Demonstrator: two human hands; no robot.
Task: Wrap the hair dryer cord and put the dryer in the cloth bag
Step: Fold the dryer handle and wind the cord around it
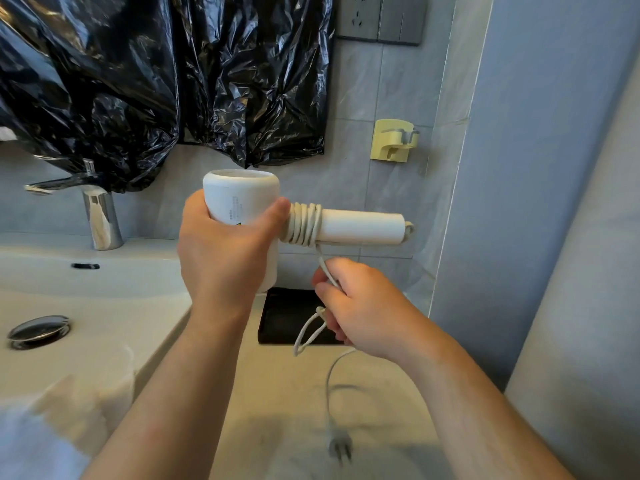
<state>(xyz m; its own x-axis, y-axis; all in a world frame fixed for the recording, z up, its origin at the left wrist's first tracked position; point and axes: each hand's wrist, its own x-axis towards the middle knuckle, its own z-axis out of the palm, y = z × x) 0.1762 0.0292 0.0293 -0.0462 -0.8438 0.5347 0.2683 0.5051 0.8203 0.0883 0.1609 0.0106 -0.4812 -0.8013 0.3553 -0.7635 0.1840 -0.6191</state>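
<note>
My left hand (227, 252) grips the barrel of a white hair dryer (360, 226), held above the counter with its handle pointing right. Several turns of white cord (302, 224) are wound round the handle where it meets the barrel. From those coils the cord drops to my right hand (360, 306), which is closed on it just below the handle. A small loop hangs under that hand, and the loose end runs down to the blurred plug (340, 445) dangling over the counter. A pale, blurred cloth item (86, 403) lies at the lower left; I cannot tell if it is the bag.
A white sink (83, 278) with a chrome faucet (100, 216) and drain (38, 330) fills the left. A black tray (287, 317) sits on the counter beneath the dryer. Black plastic sheeting (156, 81) covers the wall; a yellow wall holder (393, 140) and socket (360, 15) are at right.
</note>
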